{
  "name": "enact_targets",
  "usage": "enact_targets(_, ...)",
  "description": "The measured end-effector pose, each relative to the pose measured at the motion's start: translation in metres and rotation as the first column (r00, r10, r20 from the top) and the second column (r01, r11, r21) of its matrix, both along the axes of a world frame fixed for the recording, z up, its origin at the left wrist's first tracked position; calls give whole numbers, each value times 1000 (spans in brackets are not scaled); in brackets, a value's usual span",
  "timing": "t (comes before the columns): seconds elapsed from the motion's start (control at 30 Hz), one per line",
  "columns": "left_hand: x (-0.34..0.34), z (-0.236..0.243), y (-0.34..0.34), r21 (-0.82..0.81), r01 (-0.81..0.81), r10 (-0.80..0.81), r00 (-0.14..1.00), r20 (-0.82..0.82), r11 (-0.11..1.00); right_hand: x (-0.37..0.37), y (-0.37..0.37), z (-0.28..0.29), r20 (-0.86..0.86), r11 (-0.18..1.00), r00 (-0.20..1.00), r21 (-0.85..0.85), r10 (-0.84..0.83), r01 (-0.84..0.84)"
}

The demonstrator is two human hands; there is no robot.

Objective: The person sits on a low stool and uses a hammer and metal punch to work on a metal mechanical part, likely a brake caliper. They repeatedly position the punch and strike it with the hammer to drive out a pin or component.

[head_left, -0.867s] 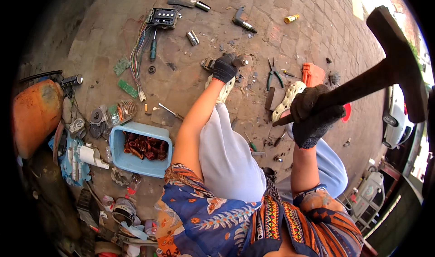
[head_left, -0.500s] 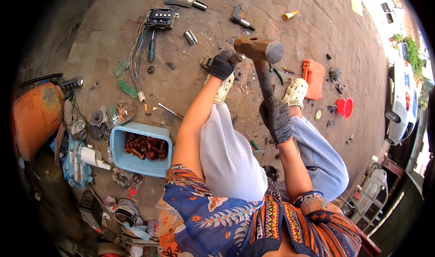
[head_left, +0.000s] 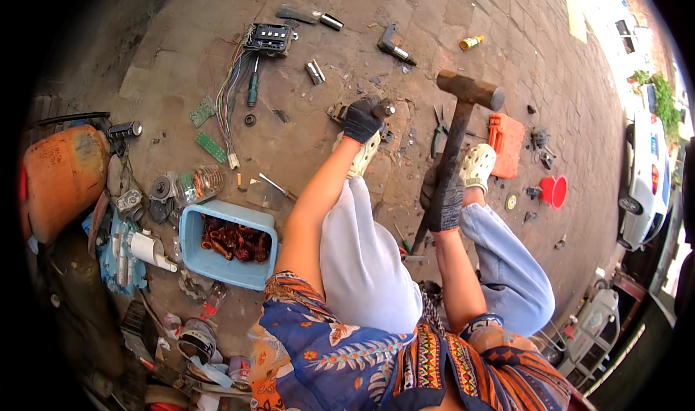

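My right hand (head_left: 443, 197), in a dark grey work glove, is closed round the long handle of a hammer (head_left: 469, 90). The hammer's rusty, heavy head is raised to the right of my left hand, apart from it. My left hand (head_left: 360, 120), also gloved, grips a thick metal rod (head_left: 384, 108) whose round, worn end points up and right. A dark metal part (head_left: 336, 112) shows on the ground beside that hand, partly covered by it. The rod's lower end is hidden. Pliers (head_left: 439, 131) with dark green handles lie open between my hands.
My feet in cream clogs (head_left: 478, 166) flank the work spot. Left stands a blue basin (head_left: 190, 237) of copper-coloured coils. A wired black housing (head_left: 269, 40), a screwdriver (head_left: 253, 89), an orange case (head_left: 505, 146) and a red cup (head_left: 554, 192) lie around on the brick paving.
The hammer head has swung right, away from the rod, and its handle now leans the other way. My left hand keeps its grip on the rod. The whole view has shifted slightly.
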State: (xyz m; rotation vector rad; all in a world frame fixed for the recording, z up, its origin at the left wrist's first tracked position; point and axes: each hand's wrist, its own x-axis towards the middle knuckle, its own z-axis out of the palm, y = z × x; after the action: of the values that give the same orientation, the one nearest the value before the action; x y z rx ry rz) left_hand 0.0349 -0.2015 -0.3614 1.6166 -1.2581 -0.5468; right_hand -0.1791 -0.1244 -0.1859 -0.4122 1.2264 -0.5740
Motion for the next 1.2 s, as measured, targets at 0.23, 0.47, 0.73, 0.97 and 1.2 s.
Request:
enact_targets(0.23,1,-13,28,51,33,-32,999,-21,998,31,-11,135,192,461,973,-857,-127,229)
enact_targets(0.47,-13,10,12,61,9,-8,1000,-23,998,-13,52,-109,-899,564,393,-226,193,-794)
enact_targets(0.73,-5,-16,29,7,-18,18,1000,-3,1000,22,-5,118,-370,711,920,-681,-129,-174)
enact_targets(0.97,-13,-4,8,76,81,-71,990,-125,994,21,46,-14,-820,542,572,-474,15,-694)
enact_targets(1.2,-5,-2,20,-112,-26,16,995,-94,993,7,20,25,-872,-75,383,-379,-303,-922)
